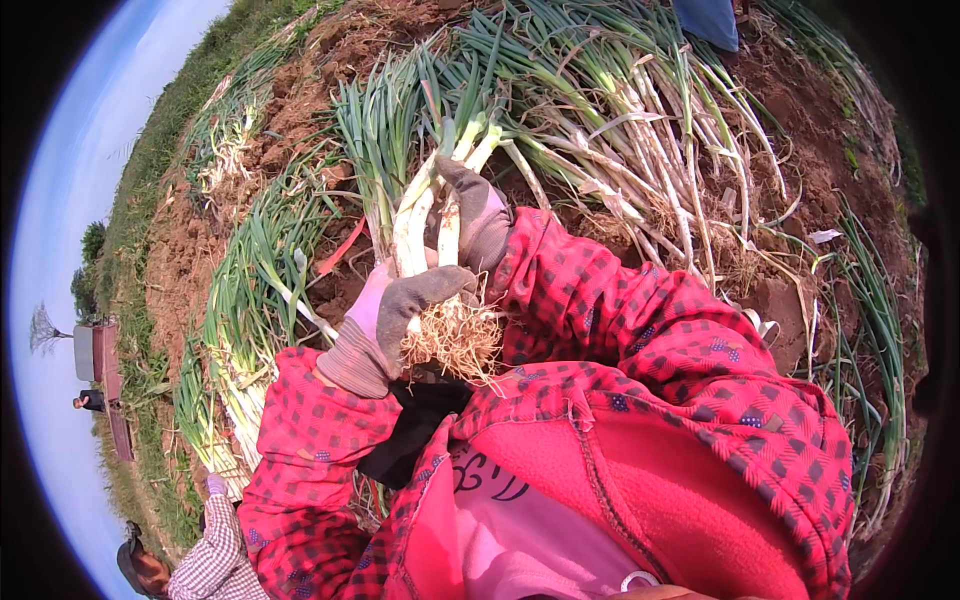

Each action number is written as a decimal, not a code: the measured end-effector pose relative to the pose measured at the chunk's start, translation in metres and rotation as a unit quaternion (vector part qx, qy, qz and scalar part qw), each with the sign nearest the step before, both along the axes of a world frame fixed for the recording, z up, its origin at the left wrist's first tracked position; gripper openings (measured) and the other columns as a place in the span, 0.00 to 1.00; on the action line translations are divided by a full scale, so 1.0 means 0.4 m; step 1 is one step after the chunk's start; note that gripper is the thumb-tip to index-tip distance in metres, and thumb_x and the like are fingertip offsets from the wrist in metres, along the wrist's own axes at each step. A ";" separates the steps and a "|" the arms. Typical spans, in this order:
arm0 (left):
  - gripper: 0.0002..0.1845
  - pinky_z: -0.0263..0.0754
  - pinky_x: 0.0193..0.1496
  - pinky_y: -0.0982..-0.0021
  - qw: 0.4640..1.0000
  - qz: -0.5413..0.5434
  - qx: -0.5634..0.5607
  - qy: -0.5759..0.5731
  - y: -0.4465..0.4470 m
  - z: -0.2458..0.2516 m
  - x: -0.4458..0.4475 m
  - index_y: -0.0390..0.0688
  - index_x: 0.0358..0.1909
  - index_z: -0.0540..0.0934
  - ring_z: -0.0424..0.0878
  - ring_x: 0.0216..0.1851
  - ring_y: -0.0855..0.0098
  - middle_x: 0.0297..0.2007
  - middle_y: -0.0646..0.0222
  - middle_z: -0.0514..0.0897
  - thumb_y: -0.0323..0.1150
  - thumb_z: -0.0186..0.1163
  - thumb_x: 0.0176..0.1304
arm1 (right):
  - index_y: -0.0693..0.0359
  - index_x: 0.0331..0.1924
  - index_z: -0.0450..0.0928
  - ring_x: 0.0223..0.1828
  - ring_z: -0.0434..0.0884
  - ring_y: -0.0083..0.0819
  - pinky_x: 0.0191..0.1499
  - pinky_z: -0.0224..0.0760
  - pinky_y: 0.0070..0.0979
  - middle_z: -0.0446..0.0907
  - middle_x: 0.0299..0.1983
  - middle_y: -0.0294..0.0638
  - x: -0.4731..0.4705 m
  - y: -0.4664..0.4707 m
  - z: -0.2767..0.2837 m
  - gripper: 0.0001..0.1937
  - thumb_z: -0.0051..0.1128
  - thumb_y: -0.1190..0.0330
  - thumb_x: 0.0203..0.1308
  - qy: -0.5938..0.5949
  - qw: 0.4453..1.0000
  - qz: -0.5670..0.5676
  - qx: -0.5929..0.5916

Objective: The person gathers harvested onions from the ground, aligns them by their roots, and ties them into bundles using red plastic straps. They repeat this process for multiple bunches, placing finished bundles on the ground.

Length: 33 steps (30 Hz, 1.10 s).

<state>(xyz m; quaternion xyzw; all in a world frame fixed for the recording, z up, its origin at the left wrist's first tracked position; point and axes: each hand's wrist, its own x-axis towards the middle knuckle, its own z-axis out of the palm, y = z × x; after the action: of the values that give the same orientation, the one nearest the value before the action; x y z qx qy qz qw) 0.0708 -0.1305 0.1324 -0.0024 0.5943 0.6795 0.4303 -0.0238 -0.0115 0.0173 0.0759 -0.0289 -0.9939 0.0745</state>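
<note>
A small bunch of green onions (415,217) with thick white stalks is held in front of my chest, its roots (456,337) toward me. My left hand (412,307), in a pink and grey work glove, wraps around the stalks just above the roots. Higher up, where white turns to green, my right hand (476,214) grips the same bunch in a matching glove. The green leaves point away from me over the ground. Beyond my right hand lies a large heap of green onions (645,150), some with dry outer skins.
More green onion piles (255,277) lie to the left on reddish soil (180,277). A red strip (343,247) rests near the bunch. At lower left is a co-worker in a checked sleeve (214,547); another person's blue-clad leg (707,22) shows at the top. A truck (105,367) stands far left.
</note>
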 end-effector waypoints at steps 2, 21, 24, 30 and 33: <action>0.19 0.78 0.35 0.71 0.992 -0.027 -0.037 0.114 -0.026 0.063 0.041 0.33 0.50 0.72 0.81 0.33 0.70 0.35 0.62 0.80 0.27 0.60 0.58 | 0.63 0.38 0.72 0.36 0.78 0.55 0.44 0.71 0.55 0.78 0.34 0.56 -0.022 0.019 0.000 0.17 0.53 0.56 0.57 0.048 0.997 0.020 -0.051; 0.27 0.76 0.35 0.73 0.963 0.184 0.187 -0.068 -0.154 0.077 0.091 0.29 0.51 0.67 0.78 0.31 0.65 0.36 0.54 0.77 0.45 0.49 0.62 | 0.71 0.55 0.63 0.57 0.67 0.60 0.60 0.58 0.56 0.68 0.53 0.63 -0.234 0.340 0.445 0.30 0.53 0.54 0.58 0.273 0.898 -0.177 0.295; 0.20 0.79 0.37 0.72 0.972 0.078 0.194 0.103 -0.055 -0.023 -0.110 0.27 0.50 0.69 0.82 0.36 0.60 0.40 0.47 0.79 0.36 0.43 0.67 | 0.72 0.57 0.61 0.59 0.66 0.60 0.62 0.57 0.56 0.67 0.56 0.62 -0.206 0.272 0.349 0.32 0.55 0.55 0.58 0.262 0.923 -0.098 0.264; 0.24 0.78 0.43 0.63 0.996 0.018 0.050 -0.078 0.075 -0.273 -0.278 0.28 0.51 0.69 0.81 0.41 0.58 0.45 0.47 0.78 0.36 0.29 0.69 | 0.70 0.53 0.66 0.49 0.77 0.44 0.56 0.69 0.47 0.75 0.47 0.52 -0.124 0.141 -0.069 0.20 0.49 0.64 0.63 0.243 0.959 0.120 -0.086; 0.14 0.79 0.35 0.65 0.993 0.043 0.098 -0.059 0.058 -0.429 -0.271 0.31 0.47 0.72 0.81 0.30 0.64 0.33 0.57 0.82 0.30 0.49 0.64 | 0.70 0.47 0.69 0.30 0.75 0.36 0.41 0.73 0.36 0.74 0.28 0.42 -0.162 0.139 -0.216 0.16 0.48 0.64 0.64 0.127 0.976 0.130 -0.118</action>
<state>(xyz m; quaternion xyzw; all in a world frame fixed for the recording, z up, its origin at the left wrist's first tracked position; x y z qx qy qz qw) -0.0377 -0.1074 -0.0390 -0.0261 0.4983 0.7509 0.4327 -0.0886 0.0443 -0.0691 -0.0576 -0.1263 -0.9668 0.2145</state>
